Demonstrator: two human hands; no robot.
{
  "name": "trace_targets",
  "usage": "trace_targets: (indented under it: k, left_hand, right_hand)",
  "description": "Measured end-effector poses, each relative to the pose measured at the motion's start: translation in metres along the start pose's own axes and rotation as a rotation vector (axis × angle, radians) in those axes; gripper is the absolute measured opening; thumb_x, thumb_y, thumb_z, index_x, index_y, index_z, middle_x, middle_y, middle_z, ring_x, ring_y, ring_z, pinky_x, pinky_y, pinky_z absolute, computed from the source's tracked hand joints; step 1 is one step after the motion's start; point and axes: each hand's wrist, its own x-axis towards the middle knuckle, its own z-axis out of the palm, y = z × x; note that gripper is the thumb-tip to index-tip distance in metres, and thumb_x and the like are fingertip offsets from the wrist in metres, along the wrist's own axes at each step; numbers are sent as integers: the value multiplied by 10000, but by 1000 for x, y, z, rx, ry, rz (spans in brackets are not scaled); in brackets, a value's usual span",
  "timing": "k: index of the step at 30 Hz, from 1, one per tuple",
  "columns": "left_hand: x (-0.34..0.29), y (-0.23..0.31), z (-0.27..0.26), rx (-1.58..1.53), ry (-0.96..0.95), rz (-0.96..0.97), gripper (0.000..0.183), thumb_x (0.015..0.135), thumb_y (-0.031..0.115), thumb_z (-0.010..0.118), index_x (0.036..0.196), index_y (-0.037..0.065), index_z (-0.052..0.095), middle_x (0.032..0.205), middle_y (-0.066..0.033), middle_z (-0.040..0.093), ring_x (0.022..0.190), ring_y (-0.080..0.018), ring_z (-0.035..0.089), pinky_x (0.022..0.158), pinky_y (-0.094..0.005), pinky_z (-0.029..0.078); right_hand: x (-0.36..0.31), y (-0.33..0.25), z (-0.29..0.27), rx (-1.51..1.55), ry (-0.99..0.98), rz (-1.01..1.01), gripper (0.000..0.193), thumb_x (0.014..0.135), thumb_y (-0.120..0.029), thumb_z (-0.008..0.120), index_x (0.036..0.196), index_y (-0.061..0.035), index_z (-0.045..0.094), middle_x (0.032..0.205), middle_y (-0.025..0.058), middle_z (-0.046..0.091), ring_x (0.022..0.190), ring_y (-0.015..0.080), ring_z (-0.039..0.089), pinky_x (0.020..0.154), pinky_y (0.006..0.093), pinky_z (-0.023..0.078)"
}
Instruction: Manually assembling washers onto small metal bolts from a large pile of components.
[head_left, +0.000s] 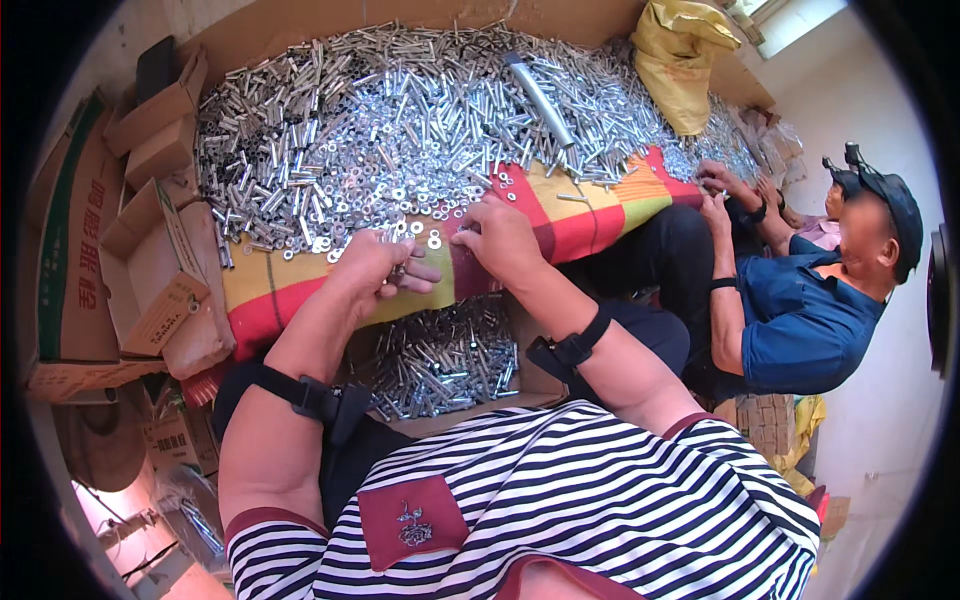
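My left hand [385,263] is turned partly palm up over the near edge of the cloth, its fingers curled around small shiny metal parts. They look like washers or nuts, but are too small to tell apart. To its right, my right hand [498,237] is bent down with thumb and fingertips close together; whether anything is between them cannot be made out. Loose washers [433,240] lie between and beyond the hands on a checked cloth [560,215]. Behind them spreads a heap of metal expansion bolts [300,150] mixed with washers and nuts.
Below my hands, a cardboard box [530,380] holds more bolts [440,360]. A silver tube [540,100] lies on the heap, near a yellow sack [685,60]. Cardboard boxes [155,265] stand at left. A co-worker in blue [800,330] works at right, with another person beyond.
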Motion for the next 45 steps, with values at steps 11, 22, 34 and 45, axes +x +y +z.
trace_targets:
  k: [11,22,34,45]
  left_hand:
    - [21,-22,6,250,168,382,119,804,70,689,863,-20,638,670,-87,668,450,-87,542,390,-232,388]
    - [10,-11,-7,300,36,478,88,813,23,656,888,-21,643,724,-93,689,474,-75,537,427,-210,421]
    - [3,-9,-17,-68,74,369,103,835,33,648,906,-8,586,763,-119,673,464,-67,478,416,-198,353]
    - [11,-11,-9,-1,130,268,125,831,42,662,912,-4,578,721,-91,663,445,-68,498,392,-200,347]
  right_hand:
    - [10,-13,-7,817,-235,312,115,821,-75,673,824,27,618,740,107,647,626,192,652,532,303,543]
    - [12,-17,-1,1322,-417,485,100,858,-50,650,900,29,605,756,96,643,629,150,652,552,244,568]
    - [32,-12,22,23,-14,-126,207,776,-193,682,856,-4,649,797,221,620,708,368,621,681,429,497]
    - [30,-17,13,-122,-156,-51,269,795,-227,663,838,36,628,824,246,623,756,382,632,700,442,506]
